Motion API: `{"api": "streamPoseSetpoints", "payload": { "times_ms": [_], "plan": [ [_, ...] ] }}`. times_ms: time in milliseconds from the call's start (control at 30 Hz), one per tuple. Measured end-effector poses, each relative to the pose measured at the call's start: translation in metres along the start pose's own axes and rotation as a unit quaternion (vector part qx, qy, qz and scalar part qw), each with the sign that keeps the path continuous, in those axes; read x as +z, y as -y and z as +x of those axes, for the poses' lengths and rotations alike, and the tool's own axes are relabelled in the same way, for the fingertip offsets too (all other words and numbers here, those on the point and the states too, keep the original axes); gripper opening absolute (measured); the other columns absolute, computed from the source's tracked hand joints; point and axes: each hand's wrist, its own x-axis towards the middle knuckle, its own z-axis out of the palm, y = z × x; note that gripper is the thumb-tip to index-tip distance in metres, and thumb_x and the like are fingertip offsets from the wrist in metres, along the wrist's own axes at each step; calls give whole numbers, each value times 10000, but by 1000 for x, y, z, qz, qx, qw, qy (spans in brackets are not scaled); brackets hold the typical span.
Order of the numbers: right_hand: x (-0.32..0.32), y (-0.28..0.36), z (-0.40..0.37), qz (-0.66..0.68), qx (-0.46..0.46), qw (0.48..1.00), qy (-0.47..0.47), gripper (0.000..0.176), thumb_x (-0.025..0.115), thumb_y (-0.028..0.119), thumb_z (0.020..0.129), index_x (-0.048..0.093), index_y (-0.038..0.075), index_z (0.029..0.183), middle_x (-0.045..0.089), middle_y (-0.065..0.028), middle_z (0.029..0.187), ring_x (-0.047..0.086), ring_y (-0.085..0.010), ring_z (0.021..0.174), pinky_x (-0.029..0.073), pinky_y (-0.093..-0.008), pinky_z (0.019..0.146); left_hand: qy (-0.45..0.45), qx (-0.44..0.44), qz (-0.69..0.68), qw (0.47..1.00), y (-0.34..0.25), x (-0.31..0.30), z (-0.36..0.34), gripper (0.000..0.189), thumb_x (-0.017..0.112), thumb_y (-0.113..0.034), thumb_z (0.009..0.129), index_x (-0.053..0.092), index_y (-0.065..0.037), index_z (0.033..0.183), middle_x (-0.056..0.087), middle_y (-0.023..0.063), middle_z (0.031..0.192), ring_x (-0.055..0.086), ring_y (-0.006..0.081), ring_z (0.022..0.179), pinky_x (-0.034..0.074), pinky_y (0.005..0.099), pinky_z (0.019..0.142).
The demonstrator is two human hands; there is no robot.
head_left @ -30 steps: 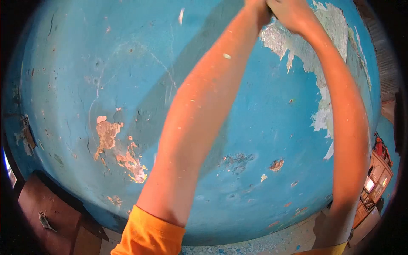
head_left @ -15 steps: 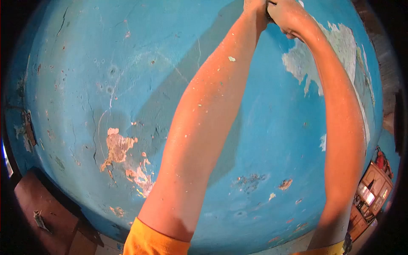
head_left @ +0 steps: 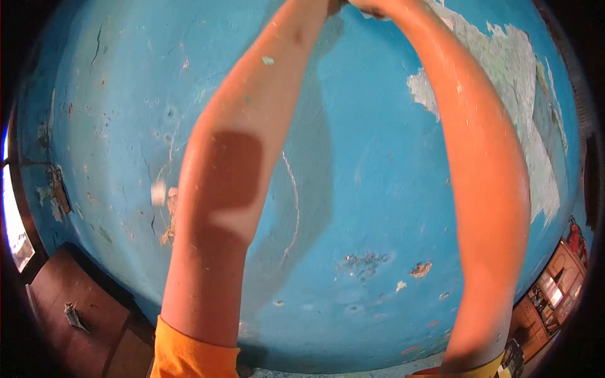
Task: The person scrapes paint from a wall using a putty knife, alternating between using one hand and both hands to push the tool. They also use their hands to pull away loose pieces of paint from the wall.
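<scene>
Both my arms reach up along a blue painted wall (head_left: 372, 157) with patches of peeled paint. My right hand (head_left: 377, 7) is cut off by the top edge; its visible fingers are curled in, and what they hold is hidden. Beside it, my left hand (head_left: 334, 5) shows little more than the wrist, its fingers out of sight. A small dark bit shows between the hands, too little to name. Right of my right forearm lies a large pale peeled patch (head_left: 504, 69). Paint flakes stick to my left forearm. A blurred pale chip (head_left: 159, 193) appears left of that arm.
A brown wooden surface (head_left: 75, 340) with a small object (head_left: 75, 316) on it stands at lower left, below a bright opening (head_left: 17, 220). Wooden furniture (head_left: 547, 302) is at lower right. Smaller chipped spots (head_left: 421, 269) mark the lower wall.
Both hands have shifted left and up in view, now mostly beyond the top edge. The blurred pale chip has appeared at left. The view has shifted slightly, showing more of the bright opening.
</scene>
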Motion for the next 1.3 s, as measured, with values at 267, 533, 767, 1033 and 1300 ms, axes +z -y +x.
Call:
{"api": "streamPoseSetpoints", "payload": {
  "times_ms": [267, 533, 767, 1033, 1300],
  "plan": [
    [12, -51, -113, 201, 86, 967, -134, 335, 426, 268, 898, 585, 154, 1170, 643, -169, 1068, 583, -392, 1012, 466, -468, 874, 114, 67, 87, 987, 62, 34, -68, 256, 478, -218, 902, 599, -38, 1038, 638, 75, 980, 625, 209, 874, 529, 370, 760],
    [8, -62, -122, 102, 67, 986, -109, 378, 409, 311, 921, 565, 163, 1232, 606, -194, 1146, 561, -393, 1063, 446, -472, 915, 3, 562, 442, 699, 105, 18, -93, 248, 561, -177, 828, 649, 22, 949, 645, 185, 944, 595, 289, 1002, 473, 414, 832],
    [-3, -58, -34, -286, -148, 947, 2, 305, 496, 215, 869, 605, 94, 1126, 627, -245, 1036, 616, -398, 929, 501, -451, 798, 151, 604, 503, 600, 114, -18, -86, 398, 598, -229, 821, 561, -27, 1162, 547, 161, 1222, 469, 303, 1208, 280, 419, 1115],
    [-24, -39, 18, -58, 76, 995, -40, 322, 507, 240, 862, 618, 97, 1128, 643, -260, 938, 633, -402, 842, 513, -438, 733, 213, 514, 507, 658, 107, -19, -93, 435, 562, -306, 822, 565, -29, 1158, 560, 169, 1215, 472, 285, 1218, 240, 424, 1133],
    [-29, 24, -88, -48, 87, 995, -17, 370, 432, 305, 888, 616, 127, 1155, 610, -212, 1117, 580, -395, 1029, 448, -465, 901, 243, 559, 423, 671, 108, -42, -97, 431, 543, -308, 824, 567, -9, 1133, 571, 194, 1187, 480, 314, 1201, 230, 434, 1140]
  ]
}}
